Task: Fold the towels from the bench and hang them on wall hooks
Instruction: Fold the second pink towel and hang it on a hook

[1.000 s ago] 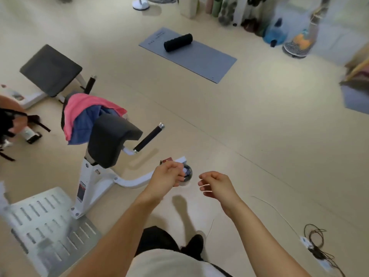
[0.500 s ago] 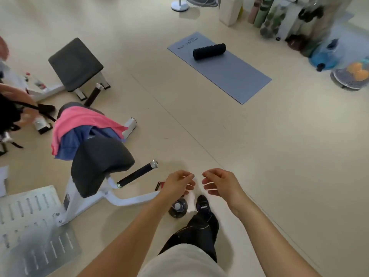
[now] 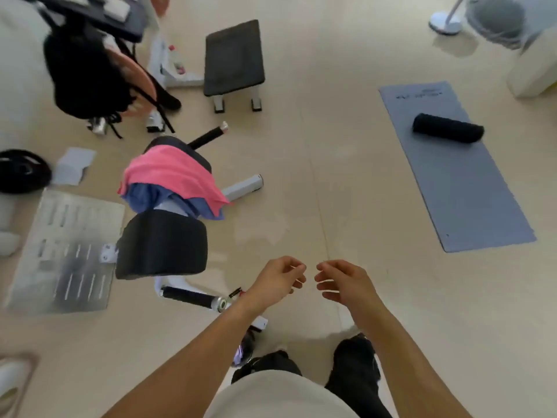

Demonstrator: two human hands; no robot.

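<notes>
A pink towel (image 3: 173, 173) lies draped over a blue towel (image 3: 144, 199) on the padded exercise bench (image 3: 162, 245) at the left middle. My left hand (image 3: 278, 280) and my right hand (image 3: 343, 282) hover side by side over the floor, right of and nearer than the bench. Both hands hold nothing, with fingers loosely curled and apart. Neither hand touches a towel. No wall hooks are in view.
A second flat bench (image 3: 233, 57) stands beyond. A grey mat (image 3: 461, 182) with a black foam roller (image 3: 447, 132) lies at the right. Another person (image 3: 81, 64) is at the upper left. A perforated metal plate (image 3: 66, 251) and black weight plate (image 3: 21, 170) lie at the left.
The view has swung left and downward and come closer to the bench. The towels now sit nearer the frame's middle. My hands stay empty in front of me.
</notes>
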